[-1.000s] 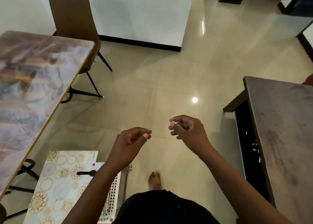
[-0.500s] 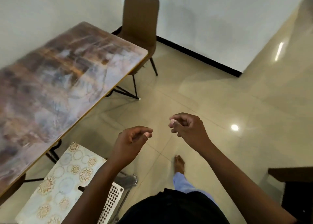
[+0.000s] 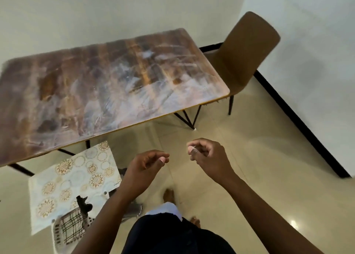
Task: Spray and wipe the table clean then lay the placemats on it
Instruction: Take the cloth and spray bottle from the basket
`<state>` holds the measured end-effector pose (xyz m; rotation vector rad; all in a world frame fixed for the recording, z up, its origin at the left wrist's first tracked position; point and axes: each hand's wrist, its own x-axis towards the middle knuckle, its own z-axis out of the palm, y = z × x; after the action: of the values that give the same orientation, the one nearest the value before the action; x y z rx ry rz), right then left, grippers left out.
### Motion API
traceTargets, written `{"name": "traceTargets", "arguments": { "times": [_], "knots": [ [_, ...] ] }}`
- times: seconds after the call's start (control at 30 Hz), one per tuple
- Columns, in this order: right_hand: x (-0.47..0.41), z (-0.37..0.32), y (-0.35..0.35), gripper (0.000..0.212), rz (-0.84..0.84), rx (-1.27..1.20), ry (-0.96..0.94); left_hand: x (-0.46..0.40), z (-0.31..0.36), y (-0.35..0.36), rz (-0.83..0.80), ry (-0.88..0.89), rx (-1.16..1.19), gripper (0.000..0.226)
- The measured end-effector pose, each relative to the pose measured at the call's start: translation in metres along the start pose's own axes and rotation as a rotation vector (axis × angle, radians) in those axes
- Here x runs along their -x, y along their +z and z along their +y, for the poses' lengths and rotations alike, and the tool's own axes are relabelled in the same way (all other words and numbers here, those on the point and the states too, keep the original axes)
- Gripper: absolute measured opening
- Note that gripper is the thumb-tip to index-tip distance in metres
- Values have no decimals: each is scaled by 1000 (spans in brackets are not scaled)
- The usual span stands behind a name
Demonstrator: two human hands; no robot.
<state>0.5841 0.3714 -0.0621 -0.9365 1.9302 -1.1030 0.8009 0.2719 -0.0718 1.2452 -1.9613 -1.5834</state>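
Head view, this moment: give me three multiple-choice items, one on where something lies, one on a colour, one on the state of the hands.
1. Where does the patterned placemat lie?
A. On the table top
B. On a white basket on the floor beside the table
C. On the chair seat

2. What colour is the chair at the table's end?
A. Brown
B. White
C. Blue

3. What do the left hand and right hand carry?
A. A spray bottle
B. A cloth
C. No tool, fingers loosely curled

Answers: 1 B, the mat rests across the basket, below the edge of the table. 2 A, its back and seat are brown. 3 C, both hands hang over the floor with no bottle or cloth.
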Motion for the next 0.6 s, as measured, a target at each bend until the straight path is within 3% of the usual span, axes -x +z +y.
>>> {"name": "traceTargets", "arguments": {
  "times": [0.17,0.6],
  "knots": [
    [-79,-23,14,8,-114,24,-73,-47,4,-19,143,-19,84,20],
    [-240,-89,89,7,-427,150,-203,-129,0,-92,367,-154,117,17]
  ]
}}
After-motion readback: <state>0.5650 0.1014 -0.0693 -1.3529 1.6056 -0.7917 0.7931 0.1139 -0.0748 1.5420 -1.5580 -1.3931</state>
